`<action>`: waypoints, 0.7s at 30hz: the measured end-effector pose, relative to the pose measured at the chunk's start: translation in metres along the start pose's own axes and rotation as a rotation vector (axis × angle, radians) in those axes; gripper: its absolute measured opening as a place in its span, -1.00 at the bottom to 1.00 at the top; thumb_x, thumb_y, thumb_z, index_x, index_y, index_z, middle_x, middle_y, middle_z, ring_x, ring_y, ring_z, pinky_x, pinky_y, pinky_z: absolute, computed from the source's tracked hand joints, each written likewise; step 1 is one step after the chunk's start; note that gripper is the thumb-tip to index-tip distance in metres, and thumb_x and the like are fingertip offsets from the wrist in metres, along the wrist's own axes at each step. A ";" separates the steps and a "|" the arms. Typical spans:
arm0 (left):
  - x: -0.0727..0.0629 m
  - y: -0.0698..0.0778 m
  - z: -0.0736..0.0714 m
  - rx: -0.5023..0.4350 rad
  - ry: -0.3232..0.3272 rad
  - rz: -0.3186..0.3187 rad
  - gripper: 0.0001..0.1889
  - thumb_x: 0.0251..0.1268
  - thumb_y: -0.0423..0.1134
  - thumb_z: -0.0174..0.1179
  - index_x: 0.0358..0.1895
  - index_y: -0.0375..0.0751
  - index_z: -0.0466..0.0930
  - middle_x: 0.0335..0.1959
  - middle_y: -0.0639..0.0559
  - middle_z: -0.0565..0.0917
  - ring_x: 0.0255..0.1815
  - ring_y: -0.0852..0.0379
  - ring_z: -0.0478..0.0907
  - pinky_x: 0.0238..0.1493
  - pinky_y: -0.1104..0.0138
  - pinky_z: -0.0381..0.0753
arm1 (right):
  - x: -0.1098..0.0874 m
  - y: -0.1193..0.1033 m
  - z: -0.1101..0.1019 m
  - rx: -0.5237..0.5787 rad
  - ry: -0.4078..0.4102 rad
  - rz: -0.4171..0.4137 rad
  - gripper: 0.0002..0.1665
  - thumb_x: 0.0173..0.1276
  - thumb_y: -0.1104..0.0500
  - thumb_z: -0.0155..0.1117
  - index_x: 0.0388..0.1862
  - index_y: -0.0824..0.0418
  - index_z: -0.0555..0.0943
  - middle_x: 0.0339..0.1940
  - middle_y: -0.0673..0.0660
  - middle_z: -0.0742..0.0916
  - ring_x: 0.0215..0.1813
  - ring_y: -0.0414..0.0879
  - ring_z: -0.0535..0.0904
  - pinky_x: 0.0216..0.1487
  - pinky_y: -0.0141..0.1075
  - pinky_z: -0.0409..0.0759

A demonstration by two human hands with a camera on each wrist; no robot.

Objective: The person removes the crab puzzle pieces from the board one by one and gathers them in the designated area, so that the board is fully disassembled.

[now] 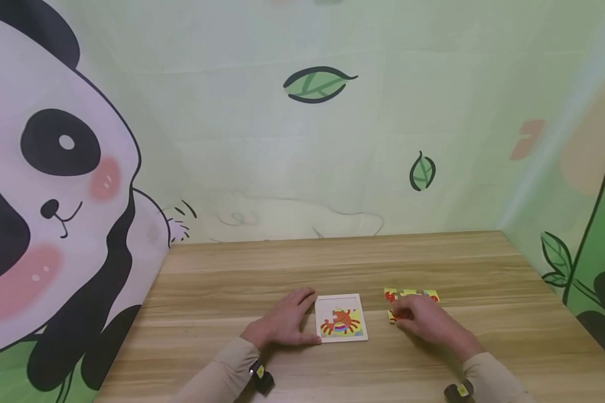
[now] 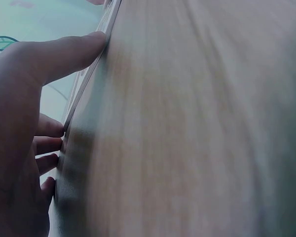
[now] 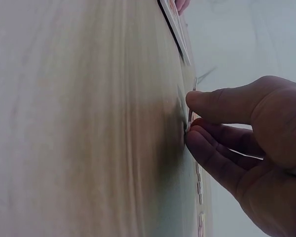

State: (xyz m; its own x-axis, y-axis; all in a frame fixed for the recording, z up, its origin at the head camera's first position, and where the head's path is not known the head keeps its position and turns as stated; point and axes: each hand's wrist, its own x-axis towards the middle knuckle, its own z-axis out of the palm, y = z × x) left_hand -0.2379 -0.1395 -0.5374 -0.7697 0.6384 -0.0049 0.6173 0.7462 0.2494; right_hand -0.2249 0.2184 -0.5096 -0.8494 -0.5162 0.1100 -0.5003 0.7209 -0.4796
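A white-framed jigsaw puzzle tray (image 1: 365, 324) lies on the table, its lower part filled with pieces showing a red crab on yellow. My left hand (image 1: 285, 320) rests at the tray's left side, thumb by the near corner and fingertips by the far one. To the right of the tray, my right hand (image 1: 428, 320) pinches a small puzzle piece (image 1: 391, 317) between thumb and fingers, just at the table surface. In the right wrist view this thin piece (image 3: 190, 117) is seen edge-on, tilted. Several loose puzzle pieces (image 1: 431, 294) lie beyond the right hand, partly hidden by it.
The wood-grain table (image 1: 222, 280) reaches back to a pale green backdrop (image 1: 232, 140) printed with leaves and a large panda (image 1: 80, 224) on the left. A small black camera sits on each wrist.
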 end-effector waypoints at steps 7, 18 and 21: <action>0.001 -0.002 0.001 -0.005 0.001 0.006 0.10 0.06 0.46 0.15 0.51 -0.25 0.09 0.51 -0.12 0.15 0.52 -0.08 0.10 0.52 0.06 0.14 | 0.001 -0.001 -0.001 -0.067 -0.005 -0.024 -0.89 0.13 0.23 0.47 -0.42 0.06 0.68 -0.37 -0.12 0.71 -0.33 -0.34 0.52 -0.33 -0.40 0.54; 0.000 -0.002 0.001 -0.008 0.006 0.011 0.10 0.06 0.46 0.15 0.51 -0.25 0.09 0.51 -0.12 0.15 0.52 -0.08 0.10 0.51 0.05 0.14 | 0.001 -0.005 0.001 -0.156 0.012 -0.069 -0.82 0.10 0.36 0.38 -0.49 0.07 0.70 -0.43 -0.12 0.71 -0.32 -0.24 0.59 -0.28 -0.28 0.61; 0.000 -0.001 0.001 -0.009 0.000 0.006 0.10 0.06 0.46 0.15 0.52 -0.24 0.08 0.51 -0.12 0.14 0.52 -0.08 0.09 0.52 0.05 0.13 | 0.001 -0.004 0.001 -0.148 -0.007 -0.059 -0.88 0.10 0.31 0.42 -0.47 0.09 0.70 -0.44 -0.13 0.69 -0.34 -0.27 0.54 -0.33 -0.33 0.56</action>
State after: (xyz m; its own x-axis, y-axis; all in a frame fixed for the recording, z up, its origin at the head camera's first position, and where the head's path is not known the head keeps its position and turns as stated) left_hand -0.2388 -0.1402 -0.5386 -0.7659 0.6430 -0.0034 0.6206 0.7405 0.2579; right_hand -0.2237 0.2144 -0.5079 -0.8168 -0.5626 0.1278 -0.5690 0.7491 -0.3393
